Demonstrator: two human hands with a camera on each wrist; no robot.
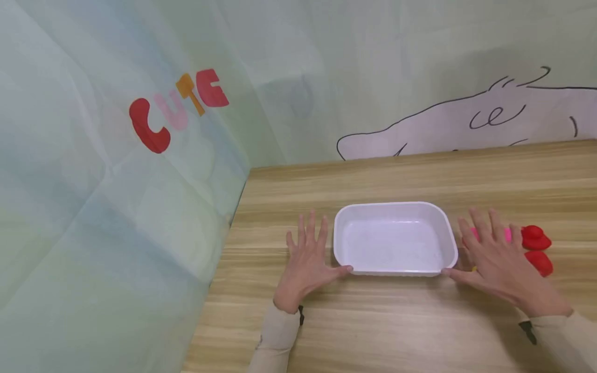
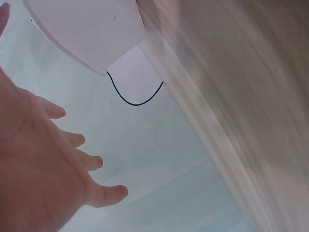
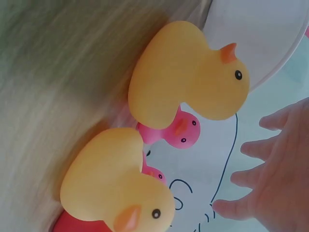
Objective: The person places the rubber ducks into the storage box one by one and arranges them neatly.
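A white rectangular plastic basin (image 1: 396, 243) sits on the wooden table, its inside bare. At its near left corner the thumb tip of my left hand (image 1: 308, 264) meets the rim, the other fingers spread and straight. My right hand (image 1: 496, 267) mirrors this, thumb at the near right corner and fingers fanned out over some rubber ducks. Two yellow ducks (image 3: 166, 75) (image 3: 104, 179) stand beside the basin in the right wrist view. Behind them are pink ducks (image 3: 183, 130), partly hidden. Red ducks (image 1: 535, 237) show past my right hand in the head view.
The wooden table (image 1: 373, 321) ends at a cloth backdrop (image 1: 289, 103) at the back and left. Coloured letters (image 1: 149, 127) are on the left cloth, and a line-drawn white figure (image 1: 443, 124) is on the back one.
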